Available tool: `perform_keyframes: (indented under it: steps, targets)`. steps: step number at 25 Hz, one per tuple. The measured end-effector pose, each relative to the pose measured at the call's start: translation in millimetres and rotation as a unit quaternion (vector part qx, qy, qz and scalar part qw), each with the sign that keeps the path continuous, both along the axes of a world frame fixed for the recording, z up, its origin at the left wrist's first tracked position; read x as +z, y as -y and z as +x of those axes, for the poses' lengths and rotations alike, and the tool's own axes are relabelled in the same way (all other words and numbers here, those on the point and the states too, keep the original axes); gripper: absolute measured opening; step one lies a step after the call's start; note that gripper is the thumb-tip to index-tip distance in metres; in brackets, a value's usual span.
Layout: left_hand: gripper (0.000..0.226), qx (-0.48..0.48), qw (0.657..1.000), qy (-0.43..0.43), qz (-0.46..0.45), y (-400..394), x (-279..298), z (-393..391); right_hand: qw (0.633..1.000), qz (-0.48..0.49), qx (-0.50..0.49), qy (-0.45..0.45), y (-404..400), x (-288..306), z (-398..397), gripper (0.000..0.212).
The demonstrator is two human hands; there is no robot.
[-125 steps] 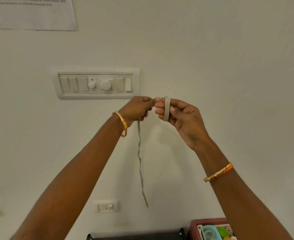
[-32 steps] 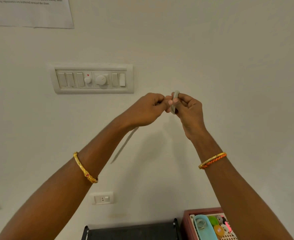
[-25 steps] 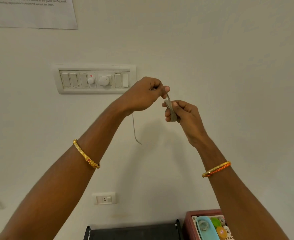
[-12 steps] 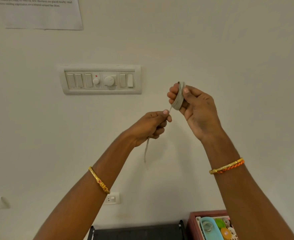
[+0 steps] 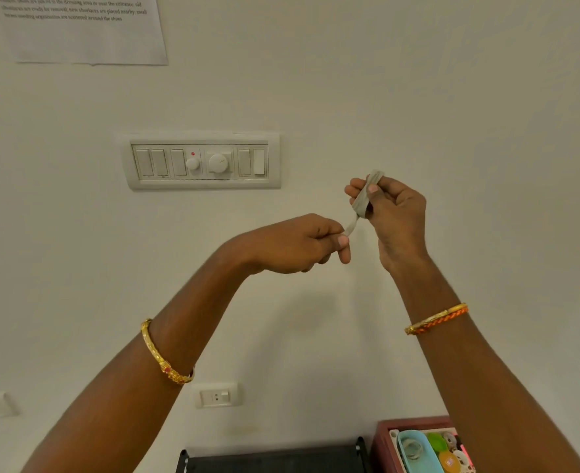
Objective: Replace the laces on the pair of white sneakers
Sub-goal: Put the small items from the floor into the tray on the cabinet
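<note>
Here the right hand [image 5: 389, 213] grips the coiled lace [image 5: 367, 196]; its short free tail slants down-left into the left hand's [image 5: 299, 245] pinching fingers [image 5: 343, 240], just beside.

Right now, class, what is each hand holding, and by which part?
Both hold one grey shoelace. The right hand grips the wound bundle around its fingers; the left hand pinches the free end.
</note>
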State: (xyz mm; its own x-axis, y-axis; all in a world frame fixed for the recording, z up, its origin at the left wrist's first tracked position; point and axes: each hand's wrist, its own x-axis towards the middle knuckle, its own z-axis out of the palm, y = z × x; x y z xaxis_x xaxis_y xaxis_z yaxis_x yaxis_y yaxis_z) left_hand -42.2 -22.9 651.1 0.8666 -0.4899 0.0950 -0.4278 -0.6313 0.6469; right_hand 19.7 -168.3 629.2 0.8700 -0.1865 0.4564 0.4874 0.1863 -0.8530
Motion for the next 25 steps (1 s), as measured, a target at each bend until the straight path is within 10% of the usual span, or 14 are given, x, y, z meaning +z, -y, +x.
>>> perform_keyframes:
  steps: [14,25]
  targets:
    - [0.013,0.132,0.95,0.278,-0.044,-22.0,45.5,27.4,0.976,-0.2,0.057,0.058,-5.8,-26.7,-10.0,0.03]
    - [0.012,0.203,0.939,0.052,-0.272,-6.0,-23.7,31.9,0.969,0.028,0.247,-0.004,-5.5,-19.4,-10.1,0.034]
